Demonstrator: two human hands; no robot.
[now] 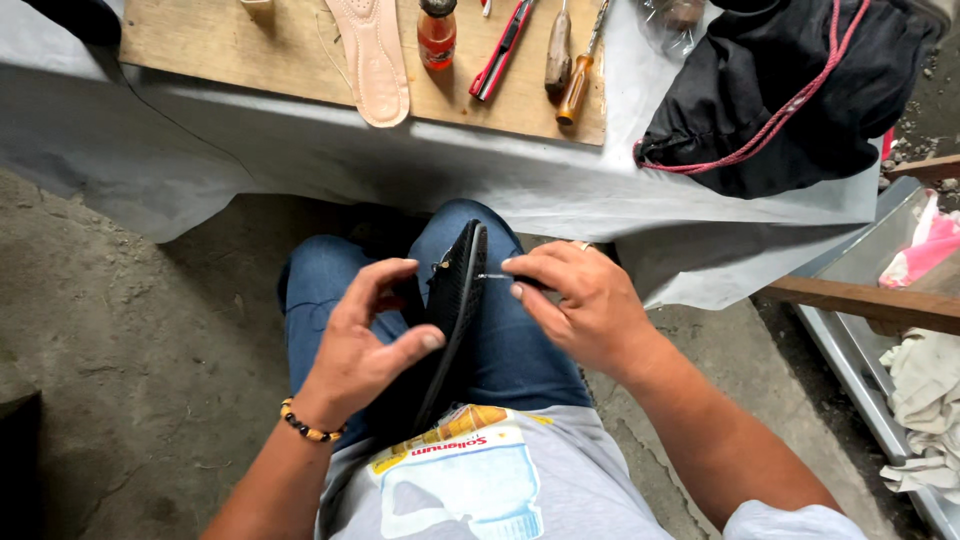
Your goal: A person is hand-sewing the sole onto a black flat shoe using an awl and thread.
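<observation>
A black shoe sole (452, 300) stands on edge between my knees, over my blue jeans. My left hand (365, 345) grips it from the left, thumb pressed on its near edge and fingers curled behind. My right hand (575, 305) pinches a thin metal needle or awl (492, 276) whose tip touches the sole's right side near the top. A beaded bracelet sits on my left wrist.
Ahead, a wooden board (230, 45) on a grey-covered table holds a tan insole (375, 60), a small orange bottle (437, 35), a red utility knife (500, 50) and two screwdriver-like tools (575, 75). A black drawstring bag (790, 85) lies right. Metal tray with rags (925, 390) at right.
</observation>
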